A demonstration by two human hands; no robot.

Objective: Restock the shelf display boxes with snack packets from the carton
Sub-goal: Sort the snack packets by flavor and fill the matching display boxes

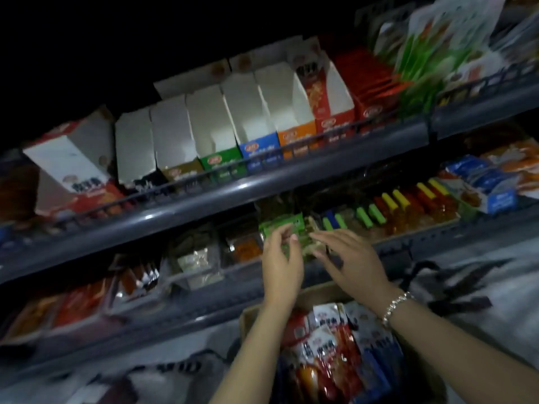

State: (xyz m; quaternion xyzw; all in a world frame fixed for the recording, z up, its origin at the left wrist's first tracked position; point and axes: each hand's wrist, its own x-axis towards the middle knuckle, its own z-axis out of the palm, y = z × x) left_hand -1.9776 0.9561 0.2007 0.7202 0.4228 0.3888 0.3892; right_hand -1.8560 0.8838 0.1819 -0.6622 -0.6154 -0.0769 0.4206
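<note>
Left hand (281,258) pinches green snack packets (281,225) at fingertips, right hand (354,258) spread just beside; carton (250,316) lies below both wrists.

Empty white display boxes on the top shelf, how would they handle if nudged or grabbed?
The white display boxes look like thin open-topped cardboard with nothing visible inside, so probably very light and easy to shove back. They stand tall and narrow, so a high push may tip them. The shelf rail in front should stop forward sliding.
</note>
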